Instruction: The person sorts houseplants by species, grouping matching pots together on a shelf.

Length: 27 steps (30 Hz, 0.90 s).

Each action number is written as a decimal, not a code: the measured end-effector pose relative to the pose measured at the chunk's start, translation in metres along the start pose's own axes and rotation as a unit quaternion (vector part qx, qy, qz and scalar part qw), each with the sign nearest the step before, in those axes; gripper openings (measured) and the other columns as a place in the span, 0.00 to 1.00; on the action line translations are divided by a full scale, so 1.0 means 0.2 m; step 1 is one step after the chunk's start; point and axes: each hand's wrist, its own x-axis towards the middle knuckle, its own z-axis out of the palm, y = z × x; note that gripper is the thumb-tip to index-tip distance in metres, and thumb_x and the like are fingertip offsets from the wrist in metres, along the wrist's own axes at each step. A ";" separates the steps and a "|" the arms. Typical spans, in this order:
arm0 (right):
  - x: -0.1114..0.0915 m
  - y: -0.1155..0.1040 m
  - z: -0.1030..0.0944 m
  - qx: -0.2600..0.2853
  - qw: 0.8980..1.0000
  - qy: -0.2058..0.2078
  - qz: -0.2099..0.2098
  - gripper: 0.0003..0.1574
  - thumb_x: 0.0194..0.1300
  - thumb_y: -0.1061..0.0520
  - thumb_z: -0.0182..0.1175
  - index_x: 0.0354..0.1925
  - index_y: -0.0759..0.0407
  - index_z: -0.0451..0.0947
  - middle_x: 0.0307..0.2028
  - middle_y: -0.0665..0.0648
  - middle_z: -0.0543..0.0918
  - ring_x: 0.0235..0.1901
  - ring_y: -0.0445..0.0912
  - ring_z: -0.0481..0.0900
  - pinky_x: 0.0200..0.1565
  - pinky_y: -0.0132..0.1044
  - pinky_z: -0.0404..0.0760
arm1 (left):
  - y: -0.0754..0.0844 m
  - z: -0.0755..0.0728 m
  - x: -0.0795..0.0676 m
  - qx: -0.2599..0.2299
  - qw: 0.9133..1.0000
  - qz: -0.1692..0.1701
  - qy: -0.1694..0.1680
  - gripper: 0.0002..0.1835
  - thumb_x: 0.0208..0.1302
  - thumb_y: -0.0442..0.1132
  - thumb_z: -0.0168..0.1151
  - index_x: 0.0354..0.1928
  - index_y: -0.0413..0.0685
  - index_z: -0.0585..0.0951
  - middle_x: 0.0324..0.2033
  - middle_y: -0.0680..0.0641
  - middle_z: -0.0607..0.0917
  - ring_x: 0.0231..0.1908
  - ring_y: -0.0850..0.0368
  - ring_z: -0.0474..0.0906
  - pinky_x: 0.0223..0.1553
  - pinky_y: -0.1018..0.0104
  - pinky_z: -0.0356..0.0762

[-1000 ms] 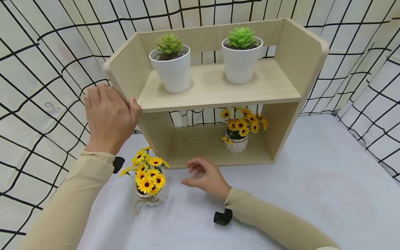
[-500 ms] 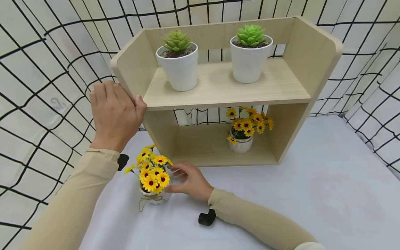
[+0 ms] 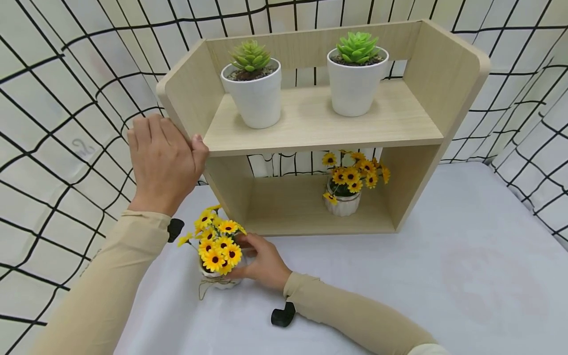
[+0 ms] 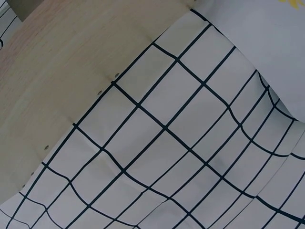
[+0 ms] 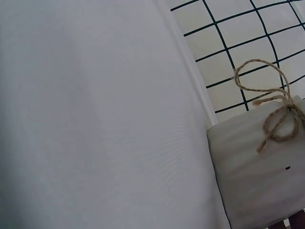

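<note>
In the head view, my left hand grips the left side of a two-tier wooden shelf, its thumb at the front edge. My right hand curls around the right side of a small white pot of yellow artificial sunflowers; the thumb lies across the pot's front and the fingers pass behind the blooms. This pot stands on the white cloth by the shelf's lower left corner. The right wrist view shows its white wall and twine bow. Pale wood of the shelf's side panel fills the left wrist view's upper left.
Two white pots with green succulents, one left and one right, stand on the upper tier. A second sunflower pot sits at the right of the lower tier. White cloth with a black grid hangs around the table.
My right hand has moved left from beside the shelf front to the sunflower pot and closed around it. My left hand keeps its hold on the shelf. The view has shifted slightly.
</note>
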 end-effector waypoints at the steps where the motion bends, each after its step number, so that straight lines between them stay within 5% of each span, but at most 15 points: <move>1: 0.00 0.00 0.01 0.009 1.000 0.000 0.003 0.45 0.53 0.53 0.80 0.67 0.49 0.73 0.64 0.50 0.80 0.64 0.42 0.79 0.65 0.36 0.78 | 0.00 0.00 0.00 -0.001 1.000 -0.001 0.000 0.32 0.75 0.52 0.28 0.41 0.24 0.67 0.38 0.27 0.70 0.44 0.32 0.60 0.46 0.43 0.55; 11: -0.02 -0.04 0.07 -0.005 0.998 0.051 0.033 0.48 0.50 0.51 0.82 0.67 0.53 0.73 0.61 0.51 0.79 0.60 0.42 0.80 0.62 0.32 0.80 | 0.01 0.00 0.00 0.011 1.000 0.004 -0.003 0.32 0.76 0.52 0.29 0.43 0.23 0.67 0.39 0.27 0.70 0.44 0.32 0.61 0.46 0.43 0.57; 27: -0.04 -0.06 0.08 0.011 0.997 0.063 0.038 0.49 0.48 0.53 0.82 0.67 0.53 0.73 0.63 0.50 0.78 0.62 0.42 0.77 0.61 0.30 0.79 | 0.01 -0.01 0.00 0.002 1.000 -0.011 -0.009 0.32 0.76 0.52 0.28 0.45 0.24 0.67 0.39 0.27 0.69 0.44 0.32 0.60 0.46 0.43 0.55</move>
